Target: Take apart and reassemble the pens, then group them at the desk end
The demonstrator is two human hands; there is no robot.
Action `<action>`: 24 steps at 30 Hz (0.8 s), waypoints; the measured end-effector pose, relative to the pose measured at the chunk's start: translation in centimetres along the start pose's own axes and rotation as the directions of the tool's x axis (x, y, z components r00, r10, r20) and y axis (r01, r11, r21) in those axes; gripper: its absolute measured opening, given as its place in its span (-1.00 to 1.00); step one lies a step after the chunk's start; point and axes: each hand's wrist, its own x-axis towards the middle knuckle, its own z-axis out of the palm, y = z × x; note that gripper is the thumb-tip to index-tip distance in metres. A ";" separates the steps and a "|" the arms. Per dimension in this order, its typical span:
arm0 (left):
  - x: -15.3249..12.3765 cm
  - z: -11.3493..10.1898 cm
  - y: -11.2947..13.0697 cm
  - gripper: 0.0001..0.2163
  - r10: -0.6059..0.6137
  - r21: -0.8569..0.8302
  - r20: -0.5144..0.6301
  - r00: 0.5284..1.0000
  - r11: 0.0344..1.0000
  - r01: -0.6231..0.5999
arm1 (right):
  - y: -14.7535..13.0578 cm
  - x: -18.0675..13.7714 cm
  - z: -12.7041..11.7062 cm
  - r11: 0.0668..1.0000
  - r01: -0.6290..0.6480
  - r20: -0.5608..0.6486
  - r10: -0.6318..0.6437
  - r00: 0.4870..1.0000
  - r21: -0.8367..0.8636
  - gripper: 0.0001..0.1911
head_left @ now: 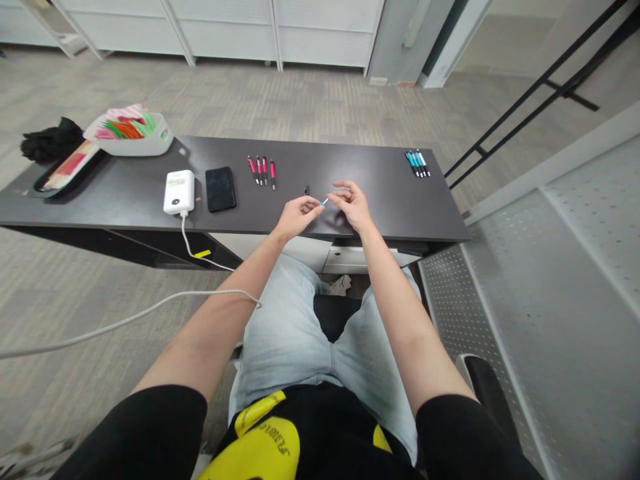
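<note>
Over the near part of the dark desk, my left hand [299, 217] pinches a small, thin blue-and-white piece [324, 201] that looks like part of a pen. My right hand [353, 205] has its thumb and index finger closed on the piece's white end, with the other fingers loosely curled. Just beyond my left fingertips, a short black pen part [307, 191] lies on the desk. Several red-and-black pens [262, 171] lie side by side farther off to the left. At the far right is a row of several blue or white pens with black ends [417, 163].
On the desk [320, 157], a black phone [220, 189] lies beside a white power bank [179, 192], whose cable [150, 310] passes by my left forearm. A white basket [145, 143] of colourful items, a dark tray [73, 170] and black cloth [53, 139] sit at the left end.
</note>
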 end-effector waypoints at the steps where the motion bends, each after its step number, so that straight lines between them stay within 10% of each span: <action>1: 0.0 0.0 0.0 -0.56 -0.004 -0.009 0.001 1.000 1.000 0.004 | 0.2 0.0 0.0 1.000 -0.002 0.014 0.002 1.000 0.003 -0.32; 9: 1.4 0.3 -1.4 -0.58 -0.007 -0.250 -0.116 0.993 0.968 -0.022 | 1.0 1.2 0.6 0.965 -0.001 0.048 0.014 0.999 -0.262 -0.61; 19: 2.1 -0.3 -2.7 -0.71 0.021 -0.226 -0.393 0.919 0.967 -0.119 | -0.5 4.1 5.7 0.608 0.097 0.162 0.052 0.985 -0.788 -0.49; 24: 2.1 -0.1 -2.4 -0.72 0.001 -0.226 -0.346 0.938 0.970 -0.084 | 0.4 4.0 5.3 0.694 0.103 0.144 0.000 0.990 -0.712 -0.61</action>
